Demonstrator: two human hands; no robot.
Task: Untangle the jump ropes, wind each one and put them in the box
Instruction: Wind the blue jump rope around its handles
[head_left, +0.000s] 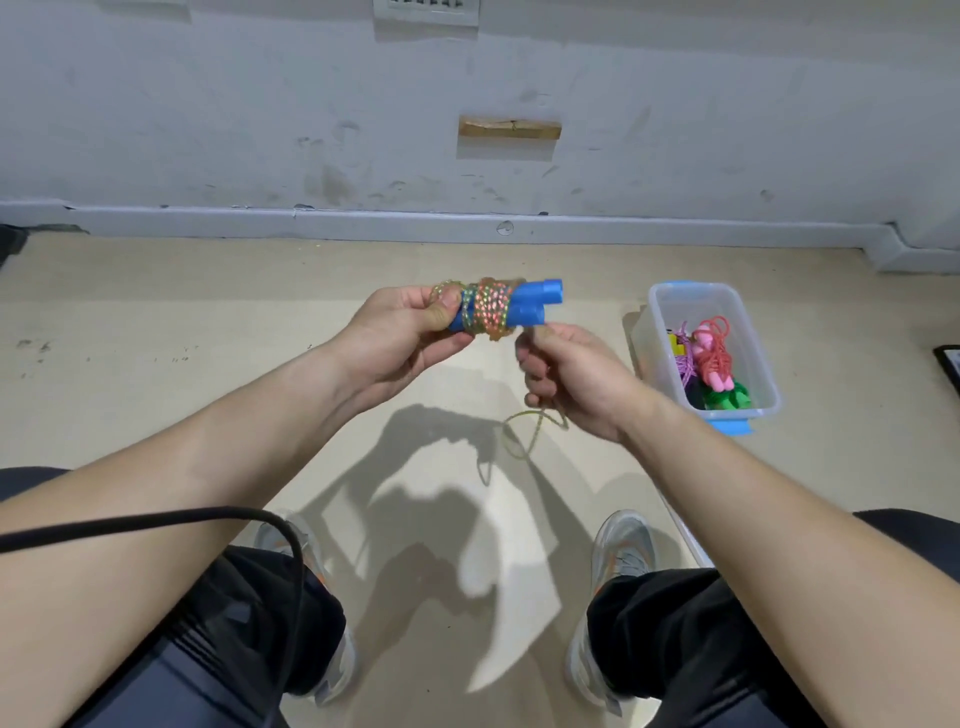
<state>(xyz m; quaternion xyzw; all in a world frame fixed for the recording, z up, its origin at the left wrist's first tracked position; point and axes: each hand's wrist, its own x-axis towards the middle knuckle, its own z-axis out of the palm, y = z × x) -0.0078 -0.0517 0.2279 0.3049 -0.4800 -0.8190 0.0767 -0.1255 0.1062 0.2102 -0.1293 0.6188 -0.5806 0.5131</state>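
Left hand (402, 338), fingers tight around 2 rope-wound blue handles (532, 309); right hand (576, 382), fingers tight around loose rope (530, 436).

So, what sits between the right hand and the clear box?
Just bare floor in the head view; the right hand pinches the loose tail of the jump rope, apart from the clear box.

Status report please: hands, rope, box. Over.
Left hand grips blue handles, rope mostly wound round them. Right hand pinches the loose end. Box at right, other ropes inside. Nothing in the way.
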